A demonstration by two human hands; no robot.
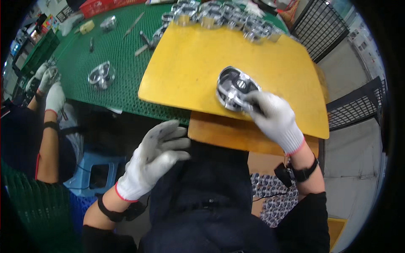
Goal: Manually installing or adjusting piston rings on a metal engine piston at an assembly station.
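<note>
My right hand (273, 117), in a white knit glove, grips a shiny metal piston (234, 87) lying on its side on the yellow board (190, 71). The piston's open underside faces up. My left hand (156, 156), also gloved, hovers flat with fingers spread below the table's front edge, over my lap, holding nothing. A row of several more shiny pistons (219, 17) lines the far edge of the yellow board.
A green grid mat (114, 50) covers the table to the left, with a lone piston (101, 76), metal pins and small tools. A co-worker's gloved hands (50, 88) work at far left. A blue stool (95, 170) stands below. Black wire cages (325, 25) stand at right.
</note>
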